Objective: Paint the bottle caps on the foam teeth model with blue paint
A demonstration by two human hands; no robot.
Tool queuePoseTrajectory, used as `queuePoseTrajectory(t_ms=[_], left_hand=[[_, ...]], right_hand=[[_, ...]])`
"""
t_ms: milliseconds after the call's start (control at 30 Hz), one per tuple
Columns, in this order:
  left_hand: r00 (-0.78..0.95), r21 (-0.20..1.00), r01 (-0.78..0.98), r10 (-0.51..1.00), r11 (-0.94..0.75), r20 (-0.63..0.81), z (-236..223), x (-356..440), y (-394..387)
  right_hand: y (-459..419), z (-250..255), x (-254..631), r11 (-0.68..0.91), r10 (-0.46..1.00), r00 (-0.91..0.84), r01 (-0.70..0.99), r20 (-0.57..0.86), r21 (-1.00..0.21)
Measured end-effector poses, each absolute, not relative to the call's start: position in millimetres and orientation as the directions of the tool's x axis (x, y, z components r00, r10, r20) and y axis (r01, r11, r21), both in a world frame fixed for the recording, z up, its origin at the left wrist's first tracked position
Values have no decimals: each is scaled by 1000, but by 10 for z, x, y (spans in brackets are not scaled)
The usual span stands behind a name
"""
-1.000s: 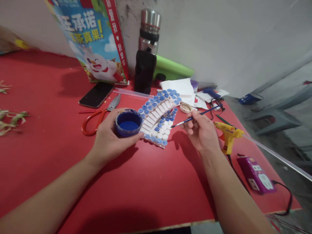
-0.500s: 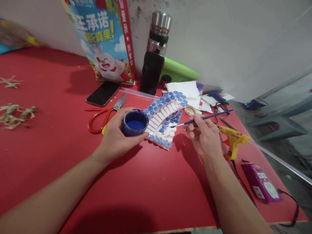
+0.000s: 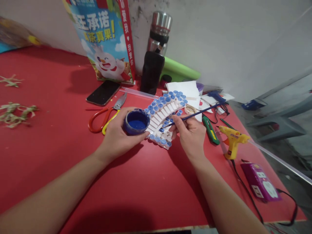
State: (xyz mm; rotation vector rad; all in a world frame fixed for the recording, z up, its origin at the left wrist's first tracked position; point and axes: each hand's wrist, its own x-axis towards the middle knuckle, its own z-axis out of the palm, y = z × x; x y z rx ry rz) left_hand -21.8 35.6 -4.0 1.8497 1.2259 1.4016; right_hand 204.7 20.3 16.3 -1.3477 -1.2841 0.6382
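My left hand (image 3: 119,133) is wrapped round a small jar of blue paint (image 3: 136,122), tilted so its inside shows. Thumb and fingers also reach the near left edge of a white craft model (image 3: 162,114), which has a curved row of step-like strips and many round discs. Most discs are blue; a few near the lower right are white. Pinched in my right hand (image 3: 191,135) is a thin blue paintbrush (image 3: 201,111). Its tip is at the discs in the model's lower part, and my fingers hide some of them.
Scissors (image 3: 107,117) and a phone (image 3: 103,93) lie to the left. Behind stand a printed bag (image 3: 107,48) and a steel flask (image 3: 159,29). A green cutter (image 3: 211,130), yellow glue gun (image 3: 232,141) and purple box (image 3: 260,182) with cables occupy the right side.
My right hand has moved left and inward with the paintbrush, bringing its tip to the lower discs. The green cutter is now uncovered. My left hand and the jar have hardly shifted.
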Motion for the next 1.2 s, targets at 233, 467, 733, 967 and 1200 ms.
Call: queuePoseTrajectory(t_ms=[233, 467, 733, 967, 1200], left_hand=[[64, 827, 356, 895, -435, 442, -8, -210, 342], [70, 833, 351, 899, -427, 431, -12, -210, 353], [69, 823, 365, 894, -435, 442, -6, -205, 351], [77, 823, 367, 896, -433, 437, -12, -217, 362], [62, 833, 349, 898, -429, 437, -15, -242, 375]], right_hand=[[229, 127, 2045, 205, 921, 259, 308, 289, -929], [225, 113, 2048, 252, 900, 259, 350, 351, -902], [217, 105, 2055, 252, 897, 247, 396, 367, -883], [211, 151, 2053, 239, 914, 226, 374, 337, -896], [269, 140, 2271, 174, 913, 371, 21, 169, -985]])
